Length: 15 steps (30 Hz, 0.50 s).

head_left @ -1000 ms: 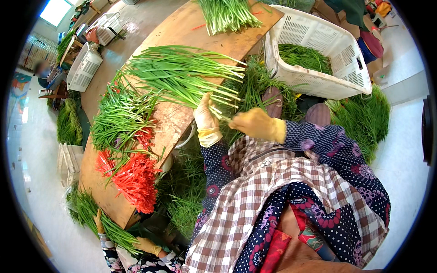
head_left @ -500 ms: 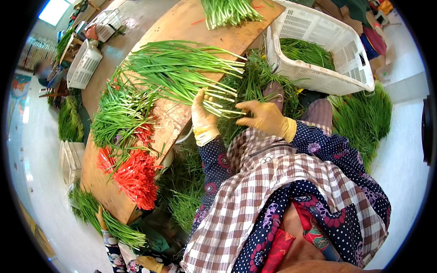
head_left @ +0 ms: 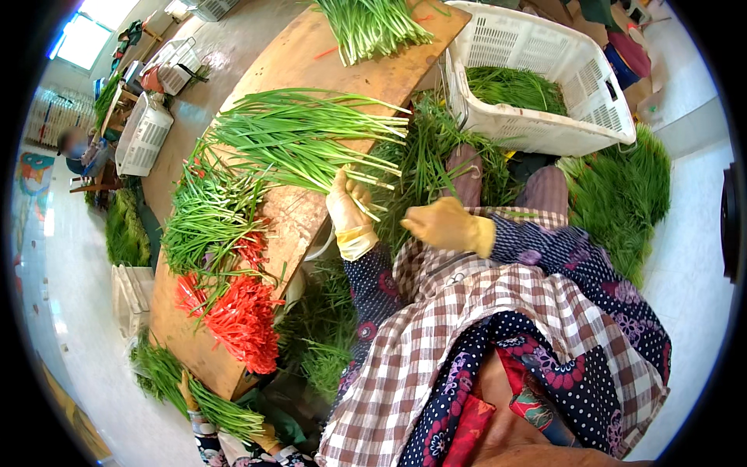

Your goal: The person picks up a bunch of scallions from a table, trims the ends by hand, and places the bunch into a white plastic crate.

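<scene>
My left hand (head_left: pixel 350 204), in a pale yellow rubber glove, is closed round the stems of a few garlic chives (head_left: pixel 375 208) at the table's near edge. They lie beside a loose spread of garlic chives (head_left: pixel 299 124), leaves to the left and pale stem ends to the right. My right hand (head_left: pixel 443 222), gloved the same way, is drawn in front of my apron, apart from the chives. Its fingers are curled and slightly blurred, so whatever they may hold is hidden. More chives (head_left: pixel 214 210) and a bundle of red strips (head_left: pixel 241 319) lie left of my left hand.
A bunch of chives (head_left: pixel 369 27) lies on the far end of the wooden table (head_left: pixel 272 66). A white plastic crate (head_left: pixel 521 132) with greens stands at the right. Greens (head_left: pixel 622 194) cover floor beside my feet. At lower left, a co-worker's gloved hand (head_left: pixel 188 391) rests on another bunch.
My right hand has pulled back from the stem ends toward me, and its spread fingers have curled in. My left hand stays at the stems. The view has shifted slightly.
</scene>
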{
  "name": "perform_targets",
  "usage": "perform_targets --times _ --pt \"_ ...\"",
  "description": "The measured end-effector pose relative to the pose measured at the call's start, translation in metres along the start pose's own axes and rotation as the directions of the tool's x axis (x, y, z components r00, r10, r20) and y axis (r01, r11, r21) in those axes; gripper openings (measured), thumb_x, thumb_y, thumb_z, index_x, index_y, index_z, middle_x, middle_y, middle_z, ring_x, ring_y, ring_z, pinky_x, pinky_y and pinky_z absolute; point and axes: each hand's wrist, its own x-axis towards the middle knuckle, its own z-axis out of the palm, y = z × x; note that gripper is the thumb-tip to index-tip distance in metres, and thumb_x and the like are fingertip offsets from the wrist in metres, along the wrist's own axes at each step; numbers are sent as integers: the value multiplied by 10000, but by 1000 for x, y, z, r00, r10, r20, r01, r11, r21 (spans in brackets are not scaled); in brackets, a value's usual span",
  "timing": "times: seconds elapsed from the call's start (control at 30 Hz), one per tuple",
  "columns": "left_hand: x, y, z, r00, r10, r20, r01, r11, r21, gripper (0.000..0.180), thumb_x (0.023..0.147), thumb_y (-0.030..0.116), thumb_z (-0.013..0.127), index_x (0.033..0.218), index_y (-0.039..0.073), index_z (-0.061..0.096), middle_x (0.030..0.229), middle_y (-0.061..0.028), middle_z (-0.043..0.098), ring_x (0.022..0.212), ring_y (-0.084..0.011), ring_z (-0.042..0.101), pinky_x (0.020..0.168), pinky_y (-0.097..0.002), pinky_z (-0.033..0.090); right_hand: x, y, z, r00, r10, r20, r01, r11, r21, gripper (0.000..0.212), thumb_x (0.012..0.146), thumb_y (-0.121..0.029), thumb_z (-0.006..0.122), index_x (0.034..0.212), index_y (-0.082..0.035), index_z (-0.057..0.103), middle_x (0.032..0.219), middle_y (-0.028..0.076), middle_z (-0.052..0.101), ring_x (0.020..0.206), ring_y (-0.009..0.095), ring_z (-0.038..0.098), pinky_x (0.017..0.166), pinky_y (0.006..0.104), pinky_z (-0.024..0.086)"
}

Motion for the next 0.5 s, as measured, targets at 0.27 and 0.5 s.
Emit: perform_targets --times 0.27,0.5 --pt "8 -2 -2 998 41 -39 -37 996 76 192 861 219 563 837 29 559 513 60 369 392 -45 321 335 -175 269 65 4 -23 969 196 149 -178 976 -121 402 822 -416 537 932 -33 585 735 145 630 626 245 625 506 323 483" --pt "1 -7 4 988 140 -68 -126 977 171 211 835 223 610 816 16 570 520 50 383 409 -56 342 355 -191 285 48 7 11 975 200 94 -209 974 90 338 906 -294 377 771 -45 562 608 115 563 566 278 583 562 395 471"
